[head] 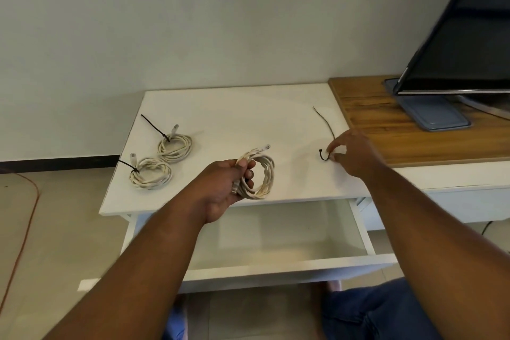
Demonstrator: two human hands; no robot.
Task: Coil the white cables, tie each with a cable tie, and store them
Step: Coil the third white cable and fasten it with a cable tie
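Observation:
My left hand (225, 188) grips a coiled white cable (260, 174) just above the front edge of the white table (234, 113); its plug ends stick up at the top. My right hand (352, 157) pinches the head end of a black cable tie (325, 130) that lies on the table's right side, its tail pointing away toward the wall. Two more coiled white cables lie on the left of the table, one farther back (175, 148) and one nearer (150, 176), each with a black tie around it.
An open white drawer (276, 240) sticks out below the table front. A wooden-topped unit (386, 130) to the right carries a dark screen (466, 36) on a grey stand. An orange cord (26, 215) runs along the floor at left. My knees are below the drawer.

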